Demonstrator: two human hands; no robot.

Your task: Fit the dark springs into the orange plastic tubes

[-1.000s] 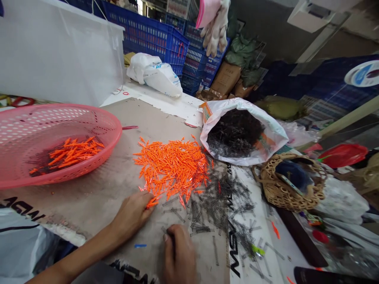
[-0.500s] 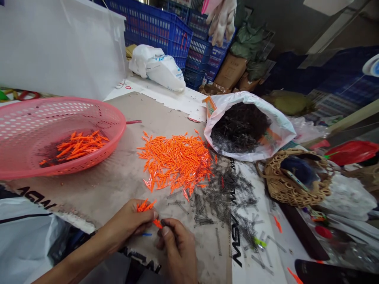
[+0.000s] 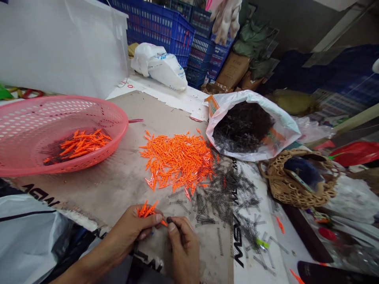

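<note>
My left hand point(image 3: 132, 230) is shut on a small bunch of orange plastic pins point(image 3: 145, 210), and one pin point(image 3: 163, 223) sticks out past its fingertips. My right hand point(image 3: 183, 248) pinches a small dark object point(image 3: 168, 219), probably a metal spring, right by that pin. Both hands rest over a cardboard sheet point(image 3: 94, 185). A loose heap of orange pins point(image 3: 177, 161) lies just above them. Dark coil springs point(image 3: 219, 201) are scattered to its right. More orange pins point(image 3: 79, 144) lie in a pink plastic basket point(image 3: 121, 122).
A white sack point(image 3: 286, 132) holds a mass of dark springs point(image 3: 242, 126). A wicker basket point(image 3: 296, 189) stands to the right. Blue plastic crates point(image 3: 201, 55), a white plastic bag point(image 3: 160, 69) and a translucent bin point(image 3: 59, 47) stand behind the work surface.
My left hand has lifted a bunch of orange pins from the heap's edge. My hands have come closer together, and the view has shifted slightly.
</note>
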